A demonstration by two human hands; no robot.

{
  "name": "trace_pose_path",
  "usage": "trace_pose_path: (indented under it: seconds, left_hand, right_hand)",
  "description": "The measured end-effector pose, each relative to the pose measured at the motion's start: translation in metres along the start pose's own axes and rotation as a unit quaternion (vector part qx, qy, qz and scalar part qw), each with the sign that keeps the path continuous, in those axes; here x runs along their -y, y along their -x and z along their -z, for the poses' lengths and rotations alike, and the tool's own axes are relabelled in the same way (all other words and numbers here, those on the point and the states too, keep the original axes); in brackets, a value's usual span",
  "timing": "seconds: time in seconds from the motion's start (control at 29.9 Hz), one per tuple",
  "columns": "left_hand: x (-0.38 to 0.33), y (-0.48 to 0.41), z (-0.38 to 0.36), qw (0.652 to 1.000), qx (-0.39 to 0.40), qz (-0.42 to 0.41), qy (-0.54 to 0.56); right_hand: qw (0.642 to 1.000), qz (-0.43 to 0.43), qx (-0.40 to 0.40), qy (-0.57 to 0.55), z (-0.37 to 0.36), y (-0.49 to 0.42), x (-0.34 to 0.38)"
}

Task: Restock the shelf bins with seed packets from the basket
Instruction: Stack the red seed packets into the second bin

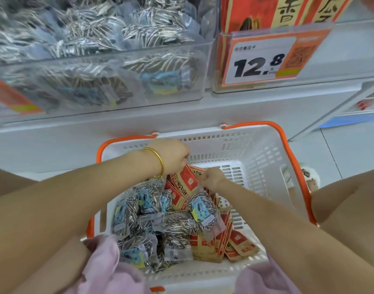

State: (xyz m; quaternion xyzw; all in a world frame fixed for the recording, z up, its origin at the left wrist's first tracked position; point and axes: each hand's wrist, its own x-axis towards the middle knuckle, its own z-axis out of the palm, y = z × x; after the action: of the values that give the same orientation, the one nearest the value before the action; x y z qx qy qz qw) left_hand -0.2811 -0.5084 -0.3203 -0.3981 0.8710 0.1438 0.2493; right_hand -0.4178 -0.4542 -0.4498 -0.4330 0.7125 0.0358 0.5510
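At the far end of the basket [256, 132], the left hand [173, 154] clasps a sheaf of red packets [184, 181] while the right hand [213, 178] pinches their edge, likely squaring them for shelving.

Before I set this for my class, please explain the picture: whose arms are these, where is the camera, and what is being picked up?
No machine here: a person wears a camera on the head, so the one picture looks down along their own arms. The left hand, wearing a gold bangle, grips a bunch of red paper packets; the right hand pinches their edge. Both reach into a white plastic basket with orange handles, which also holds clear packets of striped seeds. Above, a clear plastic shelf bin holds more striped packets, beside an orange price tag.
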Motion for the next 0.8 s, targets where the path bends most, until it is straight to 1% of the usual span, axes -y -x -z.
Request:
trace_pose_path:
  seconds: [0.17,0.27,0.33,0.44,0.54,0.6,0.67,0.74,0.8]
  left_hand:
    - [-0.006,0.002,-0.003,1.000,-0.013,-0.013,0.006]
    - [-0.014,0.005,-0.013,0.998,-0.036,-0.039,0.016]
    - [-0.021,0.009,-0.018,0.997,-0.041,-0.064,0.019]
    - [-0.033,0.015,-0.017,0.995,-0.049,-0.086,0.027]
    - [-0.042,0.016,-0.012,0.988,-0.085,-0.126,0.027]
    - [-0.046,0.014,-0.008,0.970,-0.154,-0.183,0.041]
    - [-0.050,0.012,-0.002,0.941,-0.226,-0.231,0.102]
    - [-0.049,0.010,0.007,0.927,-0.249,-0.221,0.171]
    - [-0.048,0.009,0.013,0.926,-0.205,-0.168,0.268]
  right_hand:
    - [0.995,0.031,-0.092,0.035,0.027,0.025,-0.001]
    - [0.990,0.054,-0.126,0.034,0.058,0.054,0.000]
    - [0.990,0.055,-0.130,0.016,0.076,0.073,0.001]
    - [0.990,0.034,-0.107,-0.080,0.099,0.102,-0.002]
    - [0.977,0.023,-0.046,-0.207,0.118,0.132,-0.002]
    - [0.957,0.024,-0.003,-0.291,0.126,0.145,-0.002]
    - [0.933,0.020,0.023,-0.358,0.129,0.151,-0.003]
    - [0.915,0.007,0.044,-0.401,0.130,0.154,-0.004]
    - [0.891,-0.014,0.058,-0.450,0.131,0.153,-0.008]
